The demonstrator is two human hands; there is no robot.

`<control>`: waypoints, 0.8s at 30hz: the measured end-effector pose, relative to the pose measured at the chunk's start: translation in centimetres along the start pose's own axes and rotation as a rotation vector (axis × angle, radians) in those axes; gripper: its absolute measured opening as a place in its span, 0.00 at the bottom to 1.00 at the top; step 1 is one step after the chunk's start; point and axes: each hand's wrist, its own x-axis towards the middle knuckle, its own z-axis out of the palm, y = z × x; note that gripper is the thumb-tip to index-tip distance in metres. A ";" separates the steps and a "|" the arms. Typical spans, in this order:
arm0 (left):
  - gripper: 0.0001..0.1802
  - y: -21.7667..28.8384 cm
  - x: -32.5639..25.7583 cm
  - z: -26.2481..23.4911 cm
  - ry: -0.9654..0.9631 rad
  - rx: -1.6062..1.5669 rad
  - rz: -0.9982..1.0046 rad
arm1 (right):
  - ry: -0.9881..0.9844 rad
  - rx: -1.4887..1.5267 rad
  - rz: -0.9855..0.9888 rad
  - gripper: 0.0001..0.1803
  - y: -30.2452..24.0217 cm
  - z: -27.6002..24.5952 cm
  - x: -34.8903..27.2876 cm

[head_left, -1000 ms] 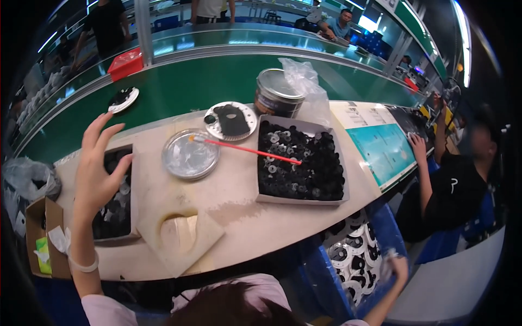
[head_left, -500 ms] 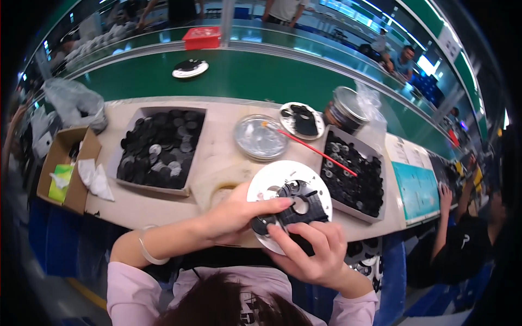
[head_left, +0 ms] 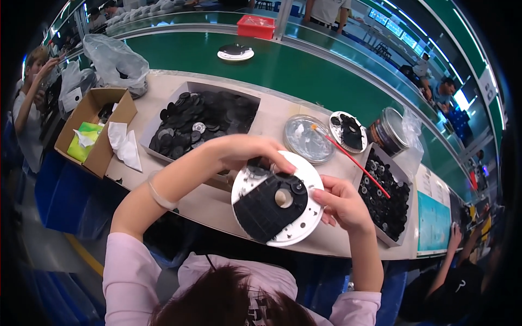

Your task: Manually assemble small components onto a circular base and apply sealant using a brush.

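Note:
Between my hands is a round white disc (head_left: 300,224) with a black plastic assembly (head_left: 260,211) on its face. Small gears and a round hole show on the black part. My left hand (head_left: 260,154) reaches over the top of the disc, its thumb lying on the upper rim and the other fingers partly hidden. On the opposite side, my right hand (head_left: 343,204) pinches the right rim between thumb and fingers. The disc is held tilted above the table's front edge.
Black round parts fill a box (head_left: 251,103) behind my left forearm; small black gears fill another box (head_left: 403,234) at right. A red-handled brush (head_left: 356,164) spans from a clear round dish (head_left: 300,155) to the gear box. Another disc assembly (head_left: 335,117), a tin (head_left: 392,136) and a tissue carton (head_left: 120,111) stand around.
The disc has turned, bringing its black assembly to the lower left. My left hand has shifted to its top rim, my right hand to its right rim. The whole view has swung.

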 end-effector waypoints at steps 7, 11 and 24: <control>0.42 -1.4 -3.1 3.2 0.450 1.017 0.425 | 0.246 0.134 0.015 0.18 2.3 3.8 -0.8; 0.46 -5.0 -3.5 5.4 0.550 1.334 0.426 | 0.296 -0.295 0.143 0.12 1.7 3.4 -1.6; 0.43 -5.3 -2.8 7.4 0.677 1.457 0.381 | 0.402 -0.833 -0.394 0.09 -3.8 1.2 5.5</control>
